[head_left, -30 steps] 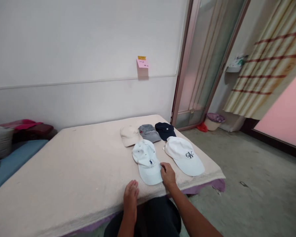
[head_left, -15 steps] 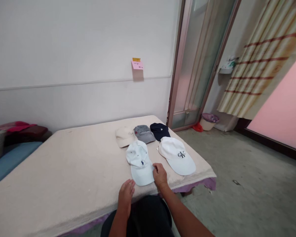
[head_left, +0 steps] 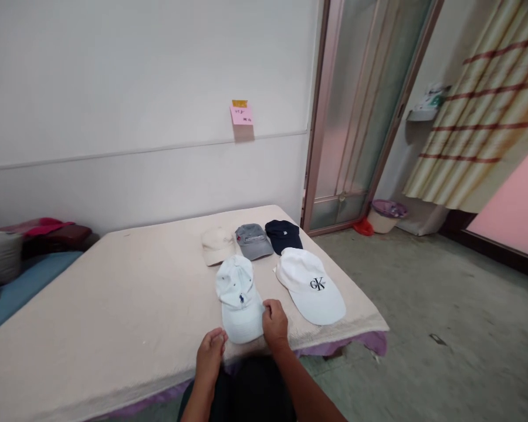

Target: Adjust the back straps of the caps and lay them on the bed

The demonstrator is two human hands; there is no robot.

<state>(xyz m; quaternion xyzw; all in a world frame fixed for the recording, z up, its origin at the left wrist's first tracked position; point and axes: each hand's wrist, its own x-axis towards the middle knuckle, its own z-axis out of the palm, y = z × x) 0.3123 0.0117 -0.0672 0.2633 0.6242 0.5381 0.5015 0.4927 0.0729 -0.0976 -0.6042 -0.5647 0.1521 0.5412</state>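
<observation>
Handling the pale blue cap (head_left: 241,308): best done, it seemed, with a light, even hold on both edges of the brim (head_left: 243,326), since the soft crown (head_left: 234,275) looked likely to crease if squeezed; little lift seemed wise, with the brim pointing toward the near edge of the bed (head_left: 114,293).
Cap's place: it lay crown up on the bed, its brim between the fingertips of the left hand (head_left: 210,354) and the right hand (head_left: 276,325), its crown just beyond them.
Right fingers: curled close together at the brim's right edge; whether they pinched it could not be told.
Left fingers: bent and bunched at the brim's near left corner; whether they touched it or were only just beside it could not be told.
White cap (head_left: 310,287): it lay to the right of the right fingers, apart from them, with dark letters on its front.
Back row: beyond the fingertips of both hands, past the pale blue cap, lay a beige cap (head_left: 217,245), a grey cap (head_left: 253,241) and a navy cap (head_left: 284,235), left to right.
Pink note (head_left: 242,114): it hung on the wall (head_left: 136,70), well beyond the fingertips.
Bin (head_left: 385,218): it stood far off, beyond and to the right of the right fingers.
</observation>
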